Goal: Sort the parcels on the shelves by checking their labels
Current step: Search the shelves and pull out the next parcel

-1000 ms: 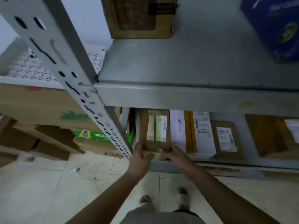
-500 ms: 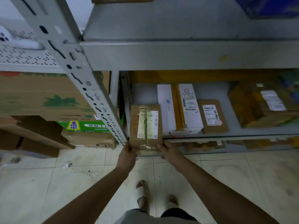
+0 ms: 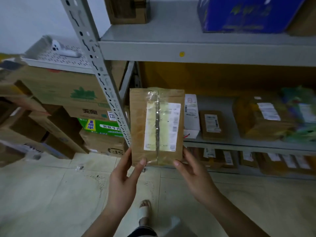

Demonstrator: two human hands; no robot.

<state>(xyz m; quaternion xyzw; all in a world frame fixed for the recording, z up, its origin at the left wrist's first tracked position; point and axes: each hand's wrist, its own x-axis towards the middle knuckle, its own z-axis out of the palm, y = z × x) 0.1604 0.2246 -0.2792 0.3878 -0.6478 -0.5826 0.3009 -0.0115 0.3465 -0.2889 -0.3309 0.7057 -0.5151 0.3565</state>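
A flat brown cardboard parcel (image 3: 136, 127) with clear tape and a pale shipping label (image 3: 162, 127) is held up in front of the shelf, label facing me. My left hand (image 3: 123, 178) grips its lower left corner, thumb on the front. My right hand (image 3: 193, 175) grips the lower right corner the same way. Behind it on the middle shelf (image 3: 222, 144) lie a white parcel (image 3: 191, 115), a small brown labelled parcel (image 3: 212, 124) and a bulky brown wrapped parcel (image 3: 263, 117).
A grey perforated shelf post (image 3: 102, 74) stands just left of the parcel. Stacked cardboard boxes (image 3: 59, 100) fill the floor at left. The upper shelf holds a blue box (image 3: 248, 14) and a brown box (image 3: 128, 9). Several labelled parcels (image 3: 256, 159) sit on the bottom shelf.
Both hands have pulled the brown parcel off the middle shelf and raised it toward me, out in front of the shelf edge. My view has tilted upward.
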